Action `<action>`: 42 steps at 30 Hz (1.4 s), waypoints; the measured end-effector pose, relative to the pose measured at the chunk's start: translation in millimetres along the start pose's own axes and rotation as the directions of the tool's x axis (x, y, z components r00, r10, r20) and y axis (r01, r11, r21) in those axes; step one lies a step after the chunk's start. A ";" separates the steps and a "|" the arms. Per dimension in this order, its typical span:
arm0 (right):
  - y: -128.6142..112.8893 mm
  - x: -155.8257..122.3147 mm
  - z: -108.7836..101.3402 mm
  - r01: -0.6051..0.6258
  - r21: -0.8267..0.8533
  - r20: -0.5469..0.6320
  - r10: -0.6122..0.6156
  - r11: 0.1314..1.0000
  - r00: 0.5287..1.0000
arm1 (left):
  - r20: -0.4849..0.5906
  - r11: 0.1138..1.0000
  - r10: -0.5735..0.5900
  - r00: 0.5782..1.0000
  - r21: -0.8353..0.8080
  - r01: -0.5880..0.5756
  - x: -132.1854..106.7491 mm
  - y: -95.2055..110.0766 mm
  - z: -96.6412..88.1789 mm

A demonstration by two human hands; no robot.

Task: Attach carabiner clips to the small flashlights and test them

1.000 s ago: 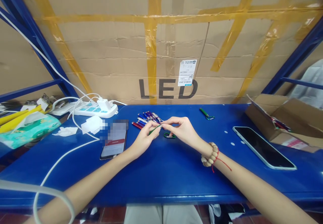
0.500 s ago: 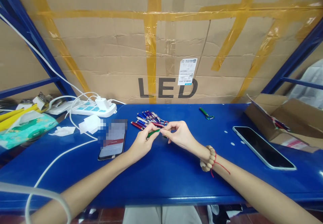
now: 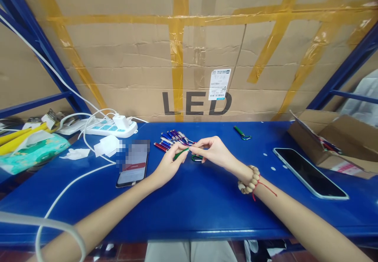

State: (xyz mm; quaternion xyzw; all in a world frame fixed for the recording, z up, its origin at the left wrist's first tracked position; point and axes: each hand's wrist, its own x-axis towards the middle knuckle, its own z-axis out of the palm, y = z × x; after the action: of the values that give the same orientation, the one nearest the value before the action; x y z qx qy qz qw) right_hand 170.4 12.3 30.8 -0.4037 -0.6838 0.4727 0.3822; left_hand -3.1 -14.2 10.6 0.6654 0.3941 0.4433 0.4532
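Observation:
My left hand (image 3: 168, 166) is closed around a slim green keychain flashlight (image 3: 180, 154), held just above the blue table. The fingers of my right hand (image 3: 217, 154) pinch together at the flashlight's far end, and the fingertips hide that spot. A small dark green carabiner (image 3: 196, 158) hangs below my right fingers. Just behind my hands lies a cluster of keychain flashlights (image 3: 174, 136) in blue, red, purple and silver, partly covered by my fingers. Another green keychain flashlight (image 3: 238, 131) with a carabiner rests alone farther back on the right.
On the left of the table (image 3: 189, 207) are a phone (image 3: 133, 163), crumpled tissues (image 3: 106, 145), a white power strip (image 3: 103, 128) and loose cables. A second phone (image 3: 310, 172) and an open cardboard box (image 3: 339, 147) are on the right. A large carton (image 3: 132, 65) stands behind.
My right hand has shifted slightly to the right and turned a little at the wrist. The carabiner beneath it now shows more. My left hand keeps its hold.

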 end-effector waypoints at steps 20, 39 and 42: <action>0.2 -7.6 14.9 -0.149 0.166 0.066 0.140 0.975 0.988 | 0.001 0.869 0.245 0.970 0.443 -0.220 -7.0 -4.8 -5.6; 1.9 3.0 -12.2 0.394 -0.428 -0.028 -0.447 0.813 0.894 | 0.040 0.989 -0.097 0.994 -0.109 0.101 6.2 2.0 -4.6; 3.7 1.6 -14.7 0.543 -0.459 0.095 -0.569 0.703 0.817 | 0.155 0.971 -0.161 0.975 -0.155 0.184 3.5 5.0 -7.3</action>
State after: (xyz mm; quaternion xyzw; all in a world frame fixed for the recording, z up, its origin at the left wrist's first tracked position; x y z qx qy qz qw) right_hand 183.8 19.5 31.4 -0.2706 -0.8555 0.1456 0.4167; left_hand -8.4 -10.5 17.6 0.6176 0.3788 0.3857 0.5712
